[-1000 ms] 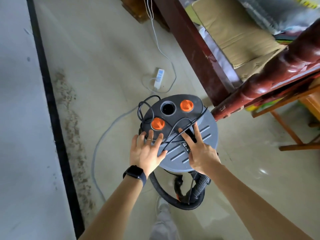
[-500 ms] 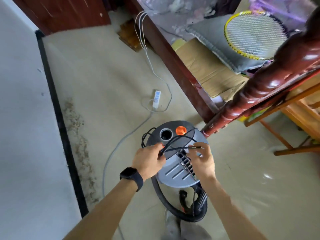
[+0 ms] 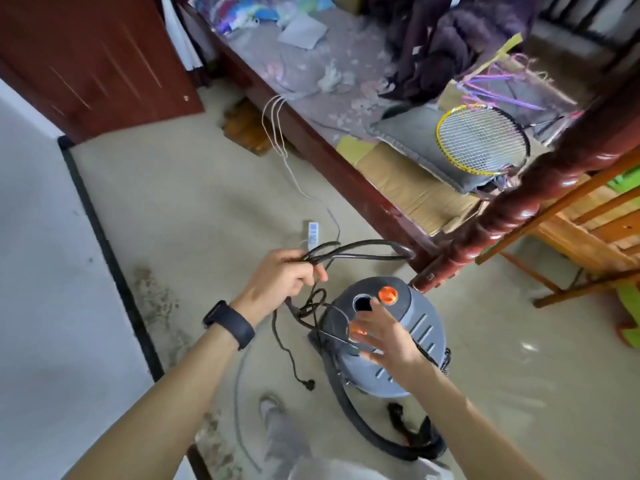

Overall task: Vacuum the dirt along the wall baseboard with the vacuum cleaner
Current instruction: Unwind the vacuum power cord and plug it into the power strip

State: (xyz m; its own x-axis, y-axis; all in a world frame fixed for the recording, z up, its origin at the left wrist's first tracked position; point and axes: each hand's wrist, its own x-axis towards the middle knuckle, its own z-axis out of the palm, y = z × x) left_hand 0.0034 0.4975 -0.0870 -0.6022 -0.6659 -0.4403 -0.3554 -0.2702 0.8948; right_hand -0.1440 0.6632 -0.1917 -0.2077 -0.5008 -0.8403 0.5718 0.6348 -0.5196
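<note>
Vacuum cleaner [image 3: 420, 323] stands on the floor in the near middle of the scene, its grey lid facing up, with the bed [image 3: 332, 157] just beyond it to the right. The black baseboard [image 3: 112, 258] and its band of dirt [image 3: 156, 299] lie well apart from it on the left.

Half a second ago both hands pinched the black power cord [image 3: 318, 255] low over the lid. Now the left hand [image 3: 284, 275], with a dark watch [image 3: 230, 323] on its wrist, has lifted the cord clear. Its fingers are curled round a bunch of loops held up to the left of the vacuum and a little farther off. One long loop reaches right toward the bed post, and the rest hangs down to the plug [image 3: 309, 384] on the floor.

The right hand [image 3: 388, 344] has let go of the cord. It is blurred, with its fingers spread and relaxed over the near left part of the lid, and I cannot tell whether it touches. One orange cap [image 3: 388, 294] shows just beyond it.

The hose [image 3: 363, 434] curls on the floor at the near side of the canister. A white power strip [image 3: 313, 232] lies beyond the left hand. The view has also tilted up, so more of the bed shows, including a racket [image 3: 481, 143].
</note>
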